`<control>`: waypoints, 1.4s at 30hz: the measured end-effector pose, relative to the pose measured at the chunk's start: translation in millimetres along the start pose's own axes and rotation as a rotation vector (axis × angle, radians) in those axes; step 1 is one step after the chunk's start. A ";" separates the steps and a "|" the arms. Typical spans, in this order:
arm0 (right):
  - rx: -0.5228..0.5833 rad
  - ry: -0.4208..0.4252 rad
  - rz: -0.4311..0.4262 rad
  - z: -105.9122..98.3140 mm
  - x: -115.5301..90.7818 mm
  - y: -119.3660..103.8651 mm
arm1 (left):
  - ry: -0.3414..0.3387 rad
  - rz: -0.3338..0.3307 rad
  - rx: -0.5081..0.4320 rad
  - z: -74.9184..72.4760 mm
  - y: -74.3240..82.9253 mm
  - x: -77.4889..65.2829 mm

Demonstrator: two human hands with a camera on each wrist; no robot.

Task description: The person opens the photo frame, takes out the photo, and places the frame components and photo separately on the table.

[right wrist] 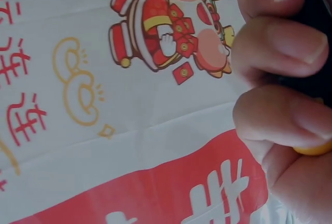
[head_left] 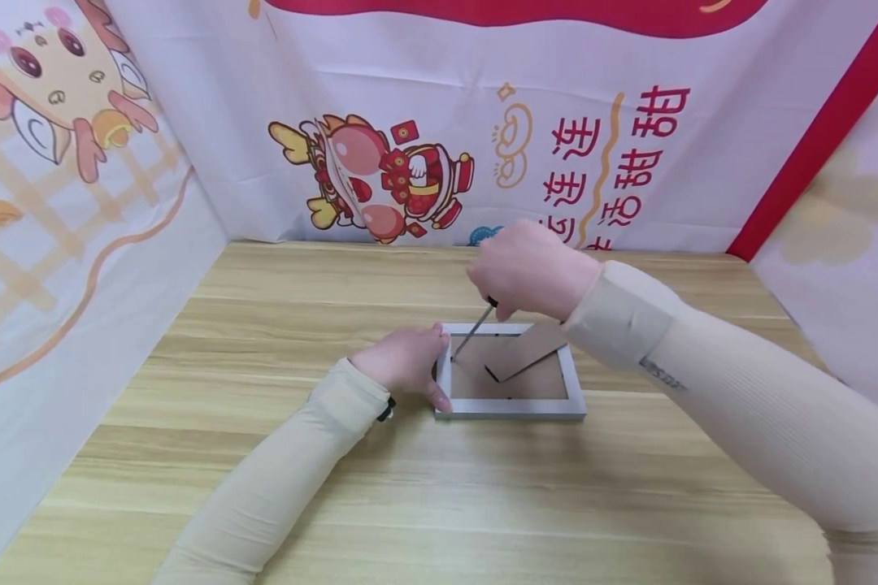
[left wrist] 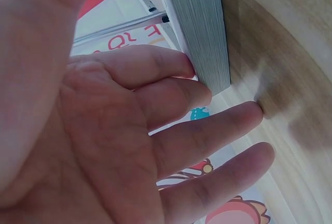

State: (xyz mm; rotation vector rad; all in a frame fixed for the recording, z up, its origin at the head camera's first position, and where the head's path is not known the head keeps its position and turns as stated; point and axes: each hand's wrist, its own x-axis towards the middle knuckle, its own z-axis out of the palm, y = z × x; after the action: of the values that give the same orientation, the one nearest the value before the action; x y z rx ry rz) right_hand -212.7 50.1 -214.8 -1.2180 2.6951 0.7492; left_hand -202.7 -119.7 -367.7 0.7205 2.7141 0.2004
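A pale wood-grain surface (head_left: 380, 520), backed by a white cloth (head_left: 410, 81) printed with red and gold cartoon figures, carries a rectangular picture frame with a silver-grey rim (head_left: 519, 405), lying flat and back side up in front of the person, its long axis running left to right. Inside the rim sits a brown backing board (head_left: 537, 383). The person's right hand (head_left: 523, 264) is raised above the frame, toward its far side, fingers clenched in a grip. The left hand (head_left: 408, 357) lies at the frame's left short side, thumb at the near corner, forefinger at the far one; its fingers are extended, resting against the rim and grasping nothing, and it is the nearer of the two. A flat brown strut (head_left: 530, 349) crosses the board aslant toward the far right corner. From the right hand's grip, a slim metal-shafted tool with a black-and-yellow handle (head_left: 473, 331) slants down and left to the frame's left inner edge. There sits a small dark tab (head_left: 452, 359), on which the moment appears to turn: below and left of the right hand, near the left. Whether tip and tab touch is too small to tell.
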 end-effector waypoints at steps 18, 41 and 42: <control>-0.073 -0.130 -0.020 -35.6 26.7 -12.2 | -0.021 0.008 0.004 -2.8 1.0 0.0; -0.078 -0.130 -0.042 -51.1 36.7 -26.9 | 0.012 0.010 -0.028 0.1 -1.1 -2.9; -0.013 -0.135 -0.037 -50.5 35.9 -23.7 | 0.001 0.002 -0.029 0.4 -1.3 -3.3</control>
State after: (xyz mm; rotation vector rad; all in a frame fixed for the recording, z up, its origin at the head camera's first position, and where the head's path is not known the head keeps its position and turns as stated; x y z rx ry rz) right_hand -214.0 -11.3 -189.9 -1.1719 2.5569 0.8140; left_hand -200.5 -122.5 -367.5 0.7150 2.7060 0.2408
